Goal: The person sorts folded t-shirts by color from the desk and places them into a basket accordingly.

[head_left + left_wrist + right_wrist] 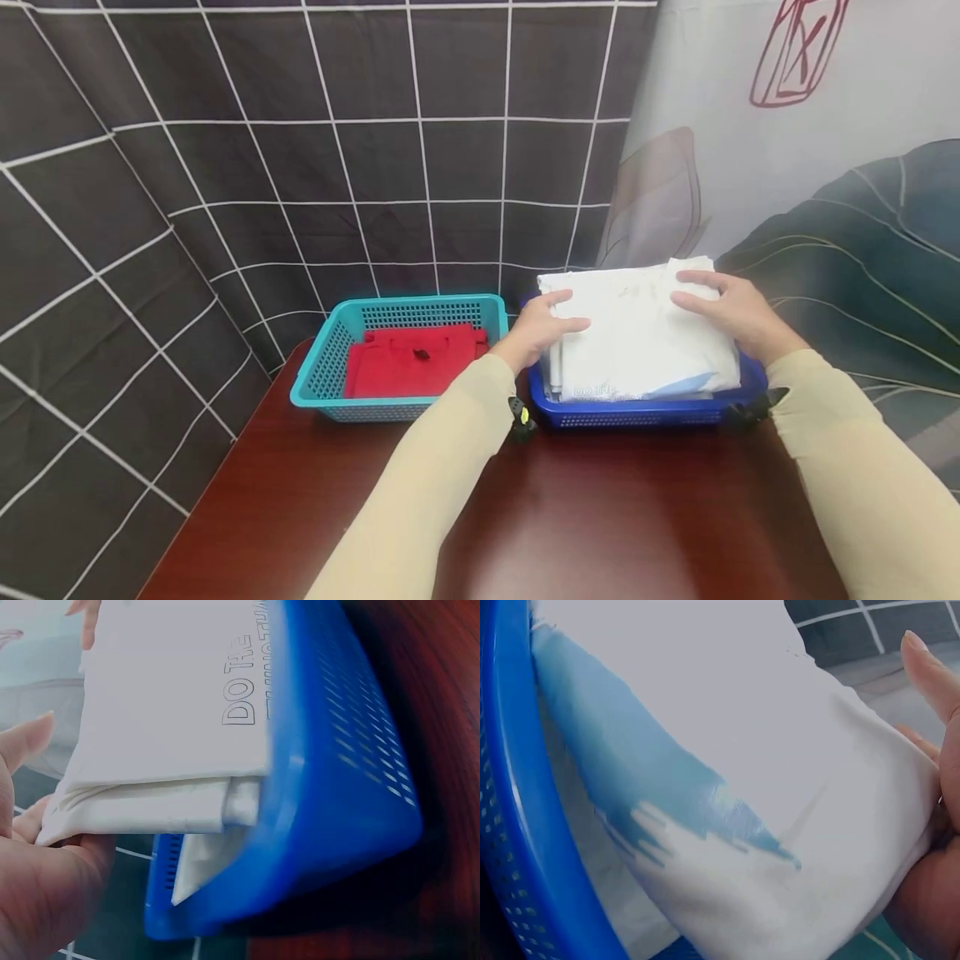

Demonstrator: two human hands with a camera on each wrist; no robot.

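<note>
A folded white garment (630, 333), printed with lettering and a blue patch, lies tilted in a blue basket (637, 414), its far edge raised above the rim. My left hand (534, 332) holds its left edge; in the left wrist view the fingers curl under the folded layers and the thumb (30, 744) stands up, apart from the cloth. At the right edge my right hand (738, 312) holds the garment, its fingers partly hidden beneath and its thumb (932, 675) raised. More white cloth (206, 862) shows below it inside the basket.
To the left stands a turquoise basket (300, 392) with a folded red garment (412, 367) inside. Both baskets sit on a reddish-brown table (585, 508). A dark grid-patterned curtain (360, 167) hangs behind, and a pale printed curtain (720, 125) hangs at the right.
</note>
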